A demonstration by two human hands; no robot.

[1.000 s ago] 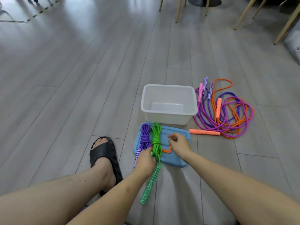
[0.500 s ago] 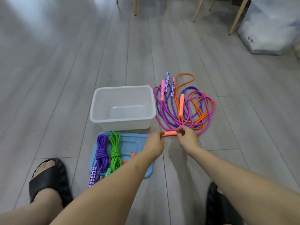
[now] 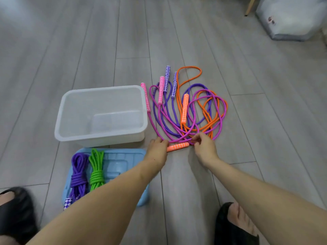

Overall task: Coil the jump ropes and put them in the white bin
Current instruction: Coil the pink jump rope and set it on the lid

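An empty white bin (image 3: 101, 137) stands on the floor at centre left. Right of it lies a loose tangle of orange (image 3: 189, 68), pink (image 3: 221, 110) and purple (image 3: 198, 85) jump ropes with patterned handles. My left hand (image 3: 157, 147) grips the left end of an orange handle (image 3: 177, 146) lying at the tangle's near edge. My right hand (image 3: 203, 147) pinches the handle's right end where the cord leaves it. A coiled purple rope (image 3: 78, 175) and a coiled green rope (image 3: 96, 172) rest on the blue lid (image 3: 122, 160) in front of the bin.
My two feet in black slippers (image 3: 235, 225) sit at the lower left and lower right. A grey-white bag (image 3: 292, 20) and a wooden chair leg (image 3: 250, 7) are at the far right. Grey plank floor surrounds everything.
Both hands left the coiled ropes on the blue lid and moved right to the orange handle. They now hold it at both ends. The view shifted right and closer.
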